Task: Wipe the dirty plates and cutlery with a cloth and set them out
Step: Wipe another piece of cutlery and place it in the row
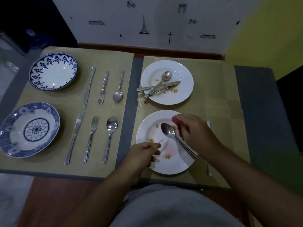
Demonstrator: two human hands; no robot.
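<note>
No words to read
The wall shows only little drawings, like a tower and a bike.

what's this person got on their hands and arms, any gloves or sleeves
No gloves. The left hand and right hand are bare, and both forearms are uncovered right up to the frame's edge, with no sleeve showing. No watch, ring or bracelet can be seen. A grey garment shows at the bottom of the view.

Home dining corner: placemats and patterned plates laid left of the left grip, Eiffel-tower wallpaper beyond.
</note>
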